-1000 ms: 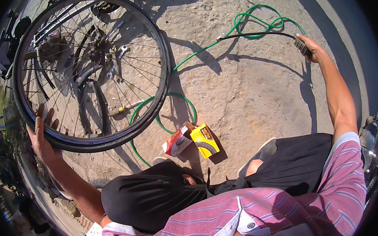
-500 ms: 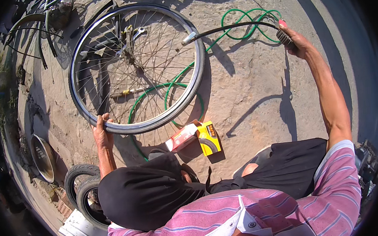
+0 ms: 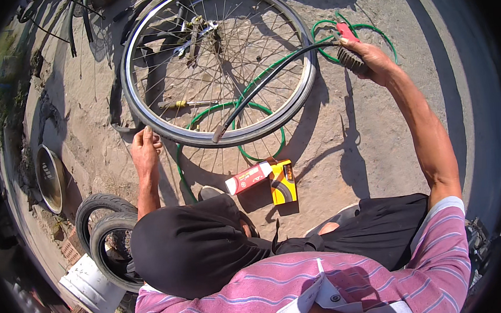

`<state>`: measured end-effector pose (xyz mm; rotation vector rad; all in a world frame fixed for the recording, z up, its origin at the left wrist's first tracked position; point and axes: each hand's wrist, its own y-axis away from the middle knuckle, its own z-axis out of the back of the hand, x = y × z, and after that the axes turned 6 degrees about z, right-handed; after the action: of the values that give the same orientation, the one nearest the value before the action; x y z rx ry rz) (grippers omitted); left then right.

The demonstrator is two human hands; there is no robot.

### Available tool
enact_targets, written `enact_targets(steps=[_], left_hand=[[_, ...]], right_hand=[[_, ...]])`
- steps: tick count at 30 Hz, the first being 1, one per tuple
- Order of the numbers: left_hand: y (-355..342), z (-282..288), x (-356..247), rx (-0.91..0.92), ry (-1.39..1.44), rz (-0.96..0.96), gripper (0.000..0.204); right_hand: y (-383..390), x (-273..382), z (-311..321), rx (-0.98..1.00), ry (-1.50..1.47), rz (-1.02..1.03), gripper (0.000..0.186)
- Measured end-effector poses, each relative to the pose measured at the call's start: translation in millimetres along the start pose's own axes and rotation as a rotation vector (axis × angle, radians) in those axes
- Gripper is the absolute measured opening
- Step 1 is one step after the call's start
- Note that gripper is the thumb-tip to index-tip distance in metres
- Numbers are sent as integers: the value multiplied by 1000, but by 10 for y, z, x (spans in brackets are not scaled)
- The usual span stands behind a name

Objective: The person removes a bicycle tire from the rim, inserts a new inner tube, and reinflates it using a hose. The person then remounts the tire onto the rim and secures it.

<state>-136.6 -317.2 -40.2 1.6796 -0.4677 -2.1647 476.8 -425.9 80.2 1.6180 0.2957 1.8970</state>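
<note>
A bicycle wheel (image 3: 307, 74) with a black tyre and silver rim fills the upper middle. At its lower left edge is my left hand (image 3: 146, 153), its fingers curled against the tyre. On the right my right hand (image 3: 372, 58) is closed round a tyre inflator (image 3: 351, 61) with a ribbed dark grip and a red part on top. From the inflator a black hose (image 3: 273, 73) curves left across the spokes. The hose's end fitting (image 3: 219, 133) hangs over the lower rim, apart from my left hand.
A green air hose (image 3: 184, 170) loops on the ground behind the wheel. Near my feet lie a red-white box (image 3: 247, 179) and a yellow box (image 3: 282, 183). Small tyres (image 3: 97, 242), a metal basin (image 3: 42, 173) and a screwdriver (image 3: 177, 104) are at left and centre.
The wheel has shifted right in view. My right hand has come left with the inflator, and the hose end has swung from the wheel's right side to its lower rim.
</note>
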Motion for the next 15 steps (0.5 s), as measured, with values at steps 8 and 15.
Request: enact_targets(steps=[8, 15], left_hand=[[478, -467, -698, 641, 154, -108, 61], [391, -806, -593, 745, 302, -1, 45]], right_hand=[[-80, -49, -312, 45, -58, -31, 41], [-197, -155, -552, 106, 100, -88, 36]])
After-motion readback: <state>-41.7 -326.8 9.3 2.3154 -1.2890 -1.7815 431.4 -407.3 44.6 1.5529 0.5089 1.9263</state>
